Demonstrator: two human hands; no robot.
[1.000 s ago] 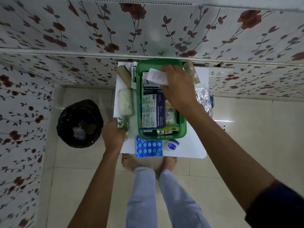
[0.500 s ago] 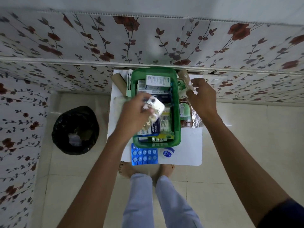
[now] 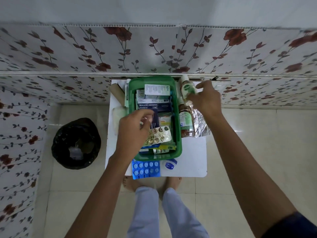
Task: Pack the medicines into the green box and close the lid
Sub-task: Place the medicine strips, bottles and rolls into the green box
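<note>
A small white desk [image 3: 188, 157] stands against a floral-patterned wall, carrying an open green plastic box [image 3: 178, 117] filled with medicine cartons and a gold foil pill strip [image 3: 159, 135]. The left hand [image 3: 133, 133] hovers over the box, fingers loosely curled. The right hand [image 3: 205, 100] grips a small white-and-green bottle [image 3: 187, 87] beside the box's right wall, above a brown syrup bottle [image 3: 186, 120]. A blue blister pack [image 3: 146, 169] lies at the near edge.

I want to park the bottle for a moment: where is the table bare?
The table's near right corner is bare, bordered by the green box, the foil and the blue jar. Crowded: the box's left side with rolls, its right with the brown bottle, and its front with the blue blister pack.
</note>
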